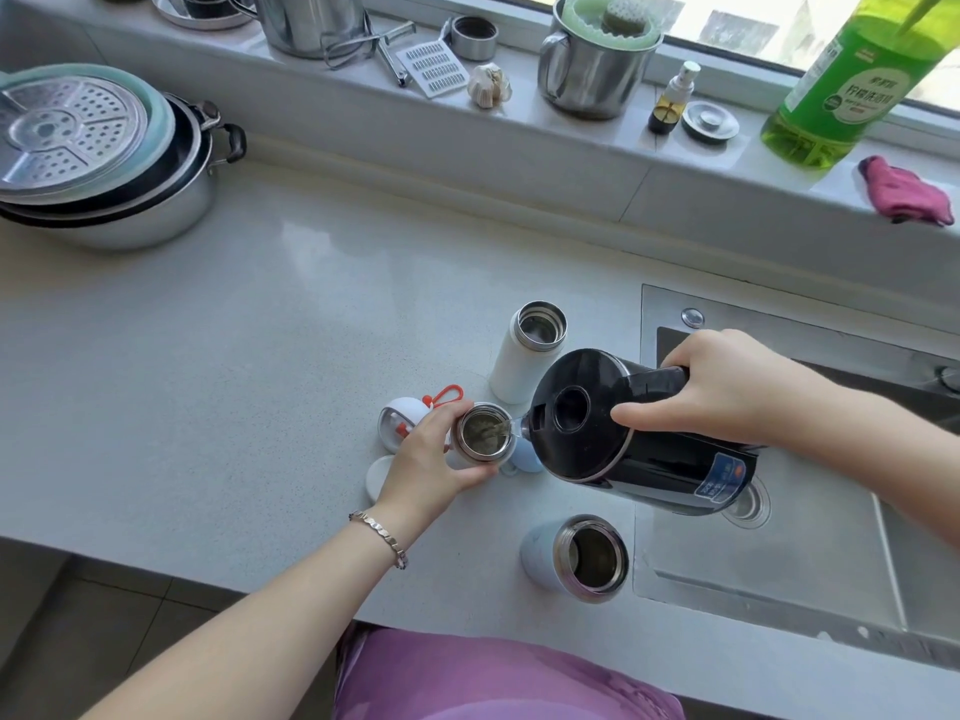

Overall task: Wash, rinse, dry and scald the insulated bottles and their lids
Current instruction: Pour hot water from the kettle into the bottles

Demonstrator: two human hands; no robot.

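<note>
My left hand grips a small open insulated bottle standing on the counter. My right hand holds the handle of a black electric kettle, tilted left, and a thin stream of water runs from its spout into that bottle. A tall white bottle stands open just behind. A pale blue bottle stands open near the front edge. A white lid with a red loop lies left of my hand, a white lid below it, and a blue lid shows under the kettle's spout.
A steel sink lies at the right, partly under the kettle. Stacked pots with a steamer plate sit at the back left. The windowsill holds a steel mug, a green detergent bottle, a pink cloth and small utensils.
</note>
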